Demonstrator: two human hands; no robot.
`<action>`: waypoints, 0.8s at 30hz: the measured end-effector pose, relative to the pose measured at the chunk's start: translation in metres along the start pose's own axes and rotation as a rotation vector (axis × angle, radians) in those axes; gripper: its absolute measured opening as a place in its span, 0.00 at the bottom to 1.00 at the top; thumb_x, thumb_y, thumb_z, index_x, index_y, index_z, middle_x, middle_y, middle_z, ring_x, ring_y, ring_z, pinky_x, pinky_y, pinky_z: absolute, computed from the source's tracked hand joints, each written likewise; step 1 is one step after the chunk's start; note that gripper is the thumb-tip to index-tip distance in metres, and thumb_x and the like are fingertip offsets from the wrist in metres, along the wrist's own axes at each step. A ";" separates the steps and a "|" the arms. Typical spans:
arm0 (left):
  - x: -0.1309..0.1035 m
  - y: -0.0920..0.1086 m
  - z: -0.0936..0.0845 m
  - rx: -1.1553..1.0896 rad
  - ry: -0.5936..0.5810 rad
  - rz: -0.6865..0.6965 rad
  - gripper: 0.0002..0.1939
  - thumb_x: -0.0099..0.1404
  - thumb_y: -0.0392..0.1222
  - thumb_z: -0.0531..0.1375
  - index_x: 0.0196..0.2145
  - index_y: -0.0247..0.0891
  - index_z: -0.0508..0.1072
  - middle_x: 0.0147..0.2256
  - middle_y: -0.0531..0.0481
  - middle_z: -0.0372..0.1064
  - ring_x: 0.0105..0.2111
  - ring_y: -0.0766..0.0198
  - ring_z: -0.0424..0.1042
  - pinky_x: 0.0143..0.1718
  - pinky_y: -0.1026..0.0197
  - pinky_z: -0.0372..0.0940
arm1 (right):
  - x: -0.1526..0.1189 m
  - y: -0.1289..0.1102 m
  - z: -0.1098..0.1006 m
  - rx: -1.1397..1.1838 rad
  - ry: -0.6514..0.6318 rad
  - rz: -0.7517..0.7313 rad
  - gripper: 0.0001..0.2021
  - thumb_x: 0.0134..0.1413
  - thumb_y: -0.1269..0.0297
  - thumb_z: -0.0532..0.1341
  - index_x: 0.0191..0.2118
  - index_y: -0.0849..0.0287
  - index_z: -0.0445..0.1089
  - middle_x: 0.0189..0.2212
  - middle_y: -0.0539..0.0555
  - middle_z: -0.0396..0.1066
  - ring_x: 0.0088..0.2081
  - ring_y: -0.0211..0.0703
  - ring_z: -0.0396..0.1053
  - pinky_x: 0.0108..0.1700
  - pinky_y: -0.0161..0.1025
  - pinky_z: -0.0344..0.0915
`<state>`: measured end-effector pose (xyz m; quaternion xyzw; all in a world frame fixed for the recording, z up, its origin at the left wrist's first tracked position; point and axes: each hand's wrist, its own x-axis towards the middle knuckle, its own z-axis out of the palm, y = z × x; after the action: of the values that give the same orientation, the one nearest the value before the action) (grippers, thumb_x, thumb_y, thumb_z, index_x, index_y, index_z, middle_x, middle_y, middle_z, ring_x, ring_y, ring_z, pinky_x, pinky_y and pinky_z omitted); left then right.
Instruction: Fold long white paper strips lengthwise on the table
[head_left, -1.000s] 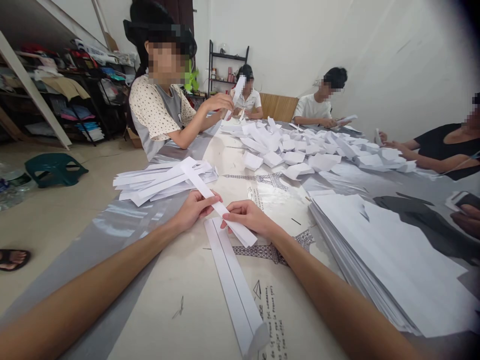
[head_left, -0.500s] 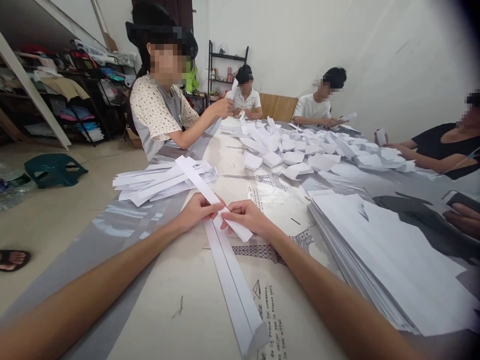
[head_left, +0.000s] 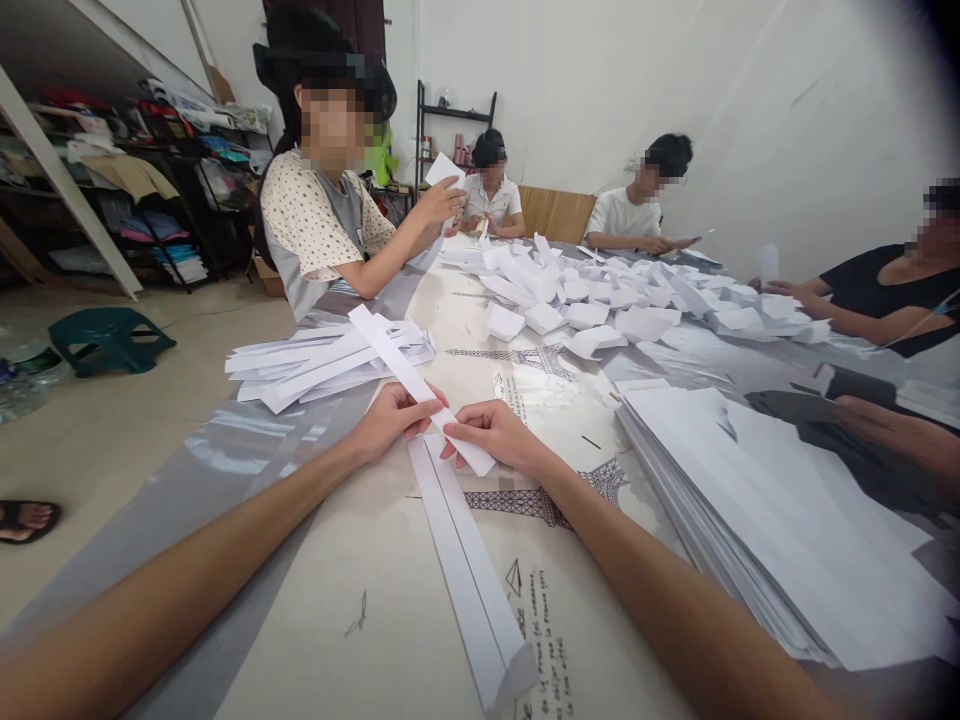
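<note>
A long white paper strip (head_left: pixel 396 362) is held aslant between my two hands, its far end reaching over a pile of similar strips (head_left: pixel 322 365). My left hand (head_left: pixel 397 420) pinches the strip near its middle, thumb on top. Close to its near end, my right hand (head_left: pixel 491 432) grips the same strip with thumb above and fingers beneath. Below them on the table lies a longer folded white paper piece (head_left: pixel 469 570) with a dark line down its length; its near end is turned up. The fingertips under the strip are partly hidden.
A stack of white sheets (head_left: pixel 750 500) lies on the right of the printed table cover (head_left: pixel 337 640). A heap of folded white paper pieces (head_left: pixel 585 290) covers the far side. Several people sit round the table handling paper. A green stool (head_left: pixel 112 335) stands on the floor at left.
The strip has slid slightly up and left, and looks narrower now. My hands stay almost in place. At the right, a co-worker's hand has moved over the dark cloth.
</note>
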<state>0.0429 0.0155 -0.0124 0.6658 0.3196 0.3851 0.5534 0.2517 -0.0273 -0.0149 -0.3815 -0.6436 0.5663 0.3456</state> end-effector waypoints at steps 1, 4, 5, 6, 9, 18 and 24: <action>0.000 0.001 0.000 0.009 -0.008 -0.001 0.15 0.61 0.50 0.67 0.35 0.33 0.77 0.18 0.58 0.61 0.17 0.73 0.54 0.20 0.67 0.47 | 0.000 0.000 0.000 -0.002 -0.004 -0.003 0.16 0.58 0.49 0.66 0.34 0.60 0.76 0.33 0.58 0.81 0.26 0.40 0.76 0.25 0.33 0.68; -0.001 0.002 0.000 0.029 -0.041 0.007 0.14 0.62 0.49 0.67 0.34 0.33 0.77 0.18 0.57 0.61 0.18 0.73 0.55 0.20 0.67 0.48 | 0.000 0.000 -0.001 -0.016 -0.008 -0.013 0.17 0.58 0.49 0.65 0.34 0.60 0.76 0.33 0.58 0.81 0.27 0.40 0.76 0.25 0.33 0.67; -0.001 0.001 0.000 0.029 -0.047 0.012 0.14 0.62 0.49 0.66 0.34 0.33 0.77 0.18 0.57 0.61 0.18 0.73 0.55 0.20 0.67 0.48 | 0.000 -0.001 -0.001 -0.022 -0.005 -0.016 0.17 0.58 0.49 0.65 0.34 0.60 0.76 0.33 0.58 0.81 0.27 0.40 0.76 0.24 0.33 0.66; -0.001 0.001 0.000 0.022 -0.047 0.017 0.14 0.62 0.49 0.66 0.34 0.33 0.77 0.18 0.57 0.61 0.18 0.73 0.54 0.20 0.67 0.48 | -0.001 -0.001 0.000 -0.028 0.000 -0.021 0.17 0.59 0.49 0.65 0.35 0.60 0.77 0.34 0.58 0.81 0.27 0.40 0.76 0.24 0.32 0.66; 0.001 -0.002 -0.002 -0.016 -0.005 0.028 0.14 0.61 0.49 0.67 0.35 0.33 0.78 0.18 0.57 0.61 0.18 0.73 0.54 0.20 0.67 0.47 | -0.001 -0.003 0.001 -0.025 0.012 -0.041 0.18 0.60 0.47 0.63 0.34 0.60 0.77 0.34 0.58 0.81 0.27 0.38 0.76 0.26 0.33 0.65; 0.000 -0.001 -0.001 0.039 -0.082 0.021 0.16 0.64 0.51 0.65 0.29 0.33 0.76 0.19 0.55 0.62 0.19 0.72 0.57 0.21 0.66 0.50 | 0.001 -0.002 0.000 -0.010 0.007 -0.058 0.23 0.61 0.43 0.61 0.34 0.61 0.77 0.32 0.58 0.80 0.26 0.39 0.76 0.28 0.34 0.66; -0.001 0.001 0.000 0.059 -0.076 0.025 0.20 0.64 0.51 0.65 0.21 0.34 0.70 0.19 0.54 0.62 0.19 0.72 0.56 0.21 0.66 0.50 | 0.002 0.000 -0.001 0.041 0.009 -0.048 0.23 0.61 0.43 0.61 0.34 0.61 0.78 0.33 0.58 0.80 0.25 0.39 0.75 0.30 0.36 0.68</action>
<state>0.0422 0.0147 -0.0117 0.6998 0.3012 0.3570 0.5404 0.2513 -0.0251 -0.0152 -0.3614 -0.6394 0.5690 0.3699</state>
